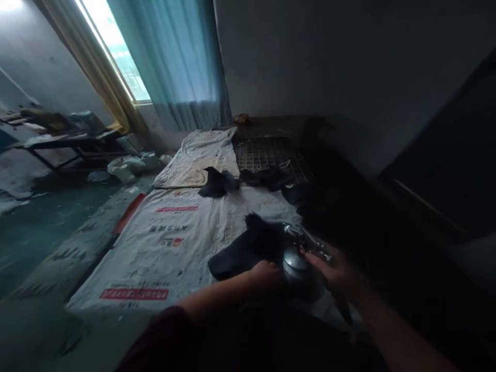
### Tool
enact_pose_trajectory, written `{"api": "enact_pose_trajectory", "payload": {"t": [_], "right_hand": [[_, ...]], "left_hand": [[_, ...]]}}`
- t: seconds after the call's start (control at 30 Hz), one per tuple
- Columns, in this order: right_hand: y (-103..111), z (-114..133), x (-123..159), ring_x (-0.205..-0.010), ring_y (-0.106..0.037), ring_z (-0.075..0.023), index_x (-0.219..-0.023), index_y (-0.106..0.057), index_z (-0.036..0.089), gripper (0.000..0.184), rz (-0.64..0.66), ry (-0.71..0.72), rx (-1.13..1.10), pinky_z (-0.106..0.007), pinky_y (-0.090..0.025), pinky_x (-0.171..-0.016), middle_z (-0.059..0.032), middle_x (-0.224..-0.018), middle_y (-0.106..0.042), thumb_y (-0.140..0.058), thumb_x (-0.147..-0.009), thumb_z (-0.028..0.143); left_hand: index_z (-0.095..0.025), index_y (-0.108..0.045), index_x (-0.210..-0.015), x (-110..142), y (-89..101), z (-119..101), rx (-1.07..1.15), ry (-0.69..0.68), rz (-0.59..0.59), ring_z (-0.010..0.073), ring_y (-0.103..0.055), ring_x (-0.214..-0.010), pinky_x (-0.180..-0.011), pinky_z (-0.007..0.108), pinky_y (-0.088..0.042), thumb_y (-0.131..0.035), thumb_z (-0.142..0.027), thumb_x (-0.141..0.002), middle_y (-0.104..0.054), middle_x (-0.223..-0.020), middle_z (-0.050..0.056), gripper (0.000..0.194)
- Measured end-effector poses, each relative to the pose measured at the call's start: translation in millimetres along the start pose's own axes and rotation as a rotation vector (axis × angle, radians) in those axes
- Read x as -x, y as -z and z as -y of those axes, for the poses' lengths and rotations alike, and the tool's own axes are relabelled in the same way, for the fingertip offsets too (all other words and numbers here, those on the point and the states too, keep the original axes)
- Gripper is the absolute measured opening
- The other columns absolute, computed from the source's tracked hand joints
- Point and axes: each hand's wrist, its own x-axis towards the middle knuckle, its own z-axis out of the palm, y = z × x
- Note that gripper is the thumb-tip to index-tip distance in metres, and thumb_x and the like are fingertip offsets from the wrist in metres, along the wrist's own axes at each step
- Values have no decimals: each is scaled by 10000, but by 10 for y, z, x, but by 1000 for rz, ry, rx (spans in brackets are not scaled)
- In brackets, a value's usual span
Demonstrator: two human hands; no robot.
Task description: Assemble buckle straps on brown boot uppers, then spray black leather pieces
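Observation:
My right hand (336, 273) is wrapped round the handle of a metal spray gun (306, 247) with a round shiny cup (296, 263) under it. My left hand (266, 275) is closed on the near edge of a dark fuzzy piece of cloth (248, 247) that lies on a white printed sack (174, 243). The gun's nozzle sits right beside the cloth. Both hands are low in the picture, and the scene is dim.
More dark cloth pieces (217, 183) lie further away on a second pale sack (201, 157), next to a wire grid (267, 153). A cluttered bench (65, 137) stands at the left by a bright window (116, 46) with a teal curtain. A dark wall rises on the right.

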Motion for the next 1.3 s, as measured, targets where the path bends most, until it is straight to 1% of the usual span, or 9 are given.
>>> {"api": "enact_pose_trajectory", "payload": {"t": [0.17, 0.37, 0.53, 0.7, 0.83, 0.97, 1.07, 1.23, 1.3], "right_hand": [[131, -87, 208, -898, -639, -231, -1017, -608, 192, 274, -102, -64, -95, -323, -492, -788, -63, -933, -689, -530, -812, 356], [164, -191, 382, -891, -641, -231, -985, -630, 201, 246, -285, -128, -187, -348, -479, -825, -58, -946, -693, -585, -787, 340], [89, -207, 403, -892, -641, -225, -987, -632, 216, 233, -297, -92, -186, -342, -485, -823, -47, -943, -694, -574, -795, 336], [-30, -127, 401, -908, -634, -235, -1034, -617, 215, 269, -327, -32, -162, -362, -495, -821, -59, -955, -685, -551, -803, 337], [-42, -57, 436, -928, -626, -242, -1076, -606, 222, 299, -279, -22, -105, -371, -493, -836, -61, -982, -679, -545, -807, 336], [18, -70, 518, -962, -616, -259, -1094, -613, 235, 320, -286, -71, -81, -381, -494, -843, -67, -1034, -669, -550, -805, 357], [47, -93, 585, -945, -626, -266, -1084, -625, 237, 316, -335, -128, -82, -398, -498, -837, -69, -1018, -678, -562, -798, 356], [46, -86, 650, -901, -644, -258, -1029, -644, 232, 278, -401, -141, -127, -391, -507, -817, -69, -1002, -686, -575, -784, 344], [44, -88, 667, -909, -641, -258, -1021, -645, 229, 276, -414, -143, -132, -391, -504, -821, -72, -1007, -685, -574, -783, 350]], "left_hand": [[-175, -673, -814, -158, 31, 244, 164, 139, 122, 215, -624, -813, -685, 274, -463, -595, -287, -747, -677, -867, 83, 152], [-172, -668, -695, -142, -23, 498, 240, 103, 179, 194, -625, -746, -664, 252, -461, -638, -158, -662, -683, -805, 56, 47], [-201, -660, -764, -248, -32, 674, 352, 250, 85, 122, -609, -691, -632, 178, -441, -588, -137, -691, -667, -748, -16, 120], [-117, -604, -894, -317, -55, 748, 377, 456, -48, 129, -596, -609, -514, 196, -417, -358, -94, -800, -648, -757, 49, 265], [-133, -550, -990, -219, -5, 685, 364, 327, -102, 154, -602, -767, -677, 236, -433, -408, -100, -782, -642, -882, 62, 254], [-187, -555, -917, -152, 28, 625, 304, 0, -69, 160, -583, -834, -879, 295, -347, -511, -122, -743, -632, -923, 29, 191], [-174, -568, -825, -177, -17, 638, 177, -181, -69, 166, -580, -808, -866, 324, -328, -499, -146, -773, -636, -869, 46, 91], [-176, -604, -909, -215, -110, 674, 10, -216, -104, 184, -587, -867, -929, 397, -278, -512, -228, -805, -647, -934, 60, 148], [-169, -543, -1112, -202, -113, 645, 5, -150, -82, 245, -556, -995, -972, 460, -238, -611, -327, -741, -606, -1082, 108, 409]]}}
